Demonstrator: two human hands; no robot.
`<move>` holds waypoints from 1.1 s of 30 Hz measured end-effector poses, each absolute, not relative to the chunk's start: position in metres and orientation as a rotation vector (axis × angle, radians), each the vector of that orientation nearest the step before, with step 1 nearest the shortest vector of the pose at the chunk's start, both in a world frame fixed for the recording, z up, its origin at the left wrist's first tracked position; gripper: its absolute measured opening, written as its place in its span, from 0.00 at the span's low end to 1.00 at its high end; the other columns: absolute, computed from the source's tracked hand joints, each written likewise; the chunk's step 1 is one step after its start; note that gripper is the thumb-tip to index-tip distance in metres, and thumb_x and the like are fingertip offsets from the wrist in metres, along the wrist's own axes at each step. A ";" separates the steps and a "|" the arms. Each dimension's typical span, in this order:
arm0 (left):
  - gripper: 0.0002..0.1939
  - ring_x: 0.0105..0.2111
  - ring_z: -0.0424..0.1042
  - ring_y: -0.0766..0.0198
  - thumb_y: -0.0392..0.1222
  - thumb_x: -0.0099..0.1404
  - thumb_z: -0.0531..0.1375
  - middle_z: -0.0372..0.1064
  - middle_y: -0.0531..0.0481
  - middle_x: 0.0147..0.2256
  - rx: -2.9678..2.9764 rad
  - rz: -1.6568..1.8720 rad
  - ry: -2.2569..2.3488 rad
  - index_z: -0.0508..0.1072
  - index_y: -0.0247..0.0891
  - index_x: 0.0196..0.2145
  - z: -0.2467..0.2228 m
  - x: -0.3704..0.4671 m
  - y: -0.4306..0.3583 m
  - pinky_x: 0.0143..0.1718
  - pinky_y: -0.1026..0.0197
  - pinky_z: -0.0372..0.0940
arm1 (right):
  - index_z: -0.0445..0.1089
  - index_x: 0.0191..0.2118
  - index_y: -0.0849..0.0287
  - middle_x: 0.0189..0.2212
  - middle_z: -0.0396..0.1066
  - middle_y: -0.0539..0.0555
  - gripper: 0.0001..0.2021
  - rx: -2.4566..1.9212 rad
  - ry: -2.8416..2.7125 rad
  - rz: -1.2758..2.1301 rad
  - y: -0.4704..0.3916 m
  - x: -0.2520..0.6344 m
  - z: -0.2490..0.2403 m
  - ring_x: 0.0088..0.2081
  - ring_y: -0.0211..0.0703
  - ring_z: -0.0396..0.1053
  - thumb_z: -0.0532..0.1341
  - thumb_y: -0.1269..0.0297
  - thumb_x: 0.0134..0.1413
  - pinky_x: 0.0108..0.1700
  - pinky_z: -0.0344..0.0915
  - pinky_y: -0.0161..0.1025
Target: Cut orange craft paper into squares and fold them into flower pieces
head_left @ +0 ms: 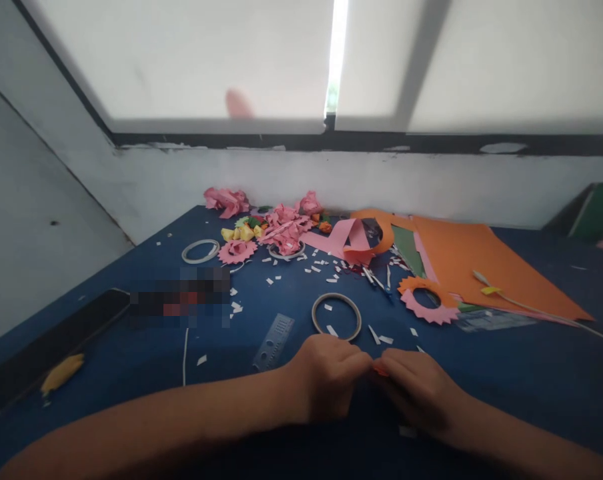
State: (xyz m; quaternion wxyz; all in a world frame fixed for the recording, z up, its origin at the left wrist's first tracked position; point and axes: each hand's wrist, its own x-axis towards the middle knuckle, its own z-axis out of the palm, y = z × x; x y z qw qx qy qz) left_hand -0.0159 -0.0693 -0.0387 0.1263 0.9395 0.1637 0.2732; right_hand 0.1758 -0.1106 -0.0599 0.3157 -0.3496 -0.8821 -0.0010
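Orange piece: at near side of grey ring, to its right | right hand is nearer, its fingers pinching the piece | left hand just beside, fingers curled, whether holding I cannot tell | long axis hidden

Pale window above white wall

Two hands, one large orange sheet, apparently three thin hoops.
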 end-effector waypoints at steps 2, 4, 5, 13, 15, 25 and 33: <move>0.08 0.20 0.63 0.64 0.32 0.60 0.49 0.67 0.47 0.21 2.791 0.795 0.478 0.67 0.35 0.28 -0.036 -0.016 -0.069 0.21 0.62 0.53 | 0.62 0.28 0.60 0.19 0.62 0.50 0.12 -0.923 -2.349 -0.061 -0.109 0.177 -0.059 0.21 0.35 0.57 0.47 0.72 0.62 0.23 0.51 0.34; 0.09 0.20 0.62 0.64 0.35 0.62 0.49 0.67 0.47 0.21 2.838 0.794 0.460 0.66 0.35 0.27 -0.035 -0.015 -0.068 0.21 0.62 0.53 | 0.62 0.28 0.61 0.19 0.62 0.50 0.13 -0.907 -2.384 -0.120 -0.109 0.180 -0.059 0.21 0.36 0.57 0.46 0.74 0.62 0.23 0.51 0.35; 0.10 0.20 0.62 0.64 0.35 0.63 0.48 0.67 0.48 0.21 2.862 0.794 0.439 0.66 0.35 0.27 -0.036 -0.015 -0.068 0.20 0.62 0.53 | 0.62 0.28 0.61 0.19 0.61 0.50 0.13 -0.892 -2.404 -0.149 -0.109 0.181 -0.058 0.21 0.36 0.57 0.45 0.74 0.61 0.23 0.50 0.35; 0.08 0.19 0.60 0.66 0.31 0.60 0.48 0.63 0.52 0.20 3.026 0.913 0.219 0.65 0.37 0.27 -0.049 -0.010 -0.058 0.17 0.62 0.50 | 0.62 0.29 0.60 0.20 0.60 0.50 0.14 -0.830 -2.497 -0.423 -0.107 0.187 -0.050 0.22 0.38 0.55 0.43 0.78 0.59 0.25 0.48 0.38; 0.08 0.18 0.60 0.66 0.31 0.60 0.49 0.62 0.54 0.19 3.036 0.977 0.242 0.65 0.37 0.28 -0.051 -0.009 -0.054 0.17 0.62 0.50 | 0.61 0.28 0.60 0.20 0.60 0.50 0.15 -0.837 -2.501 -0.505 -0.104 0.187 -0.049 0.22 0.38 0.55 0.43 0.78 0.60 0.26 0.47 0.38; 0.06 0.22 0.61 0.64 0.33 0.59 0.51 0.63 0.51 0.23 3.126 1.077 0.560 0.63 0.37 0.25 -0.049 -0.015 -0.045 0.20 0.61 0.55 | 0.65 0.33 0.64 0.27 0.63 0.48 0.09 -1.419 -2.365 -0.904 -0.034 0.283 -0.062 0.28 0.33 0.63 0.55 0.62 0.61 0.32 0.63 0.34; 0.18 0.23 0.61 0.64 0.52 0.65 0.51 0.62 0.51 0.23 3.191 1.228 0.482 0.63 0.37 0.24 -0.068 -0.012 -0.034 0.22 0.61 0.55 | 0.66 0.46 0.62 0.41 0.67 0.55 0.13 -2.058 -2.161 -0.824 -0.012 0.368 -0.088 0.38 0.38 0.68 0.57 0.59 0.60 0.39 0.68 0.39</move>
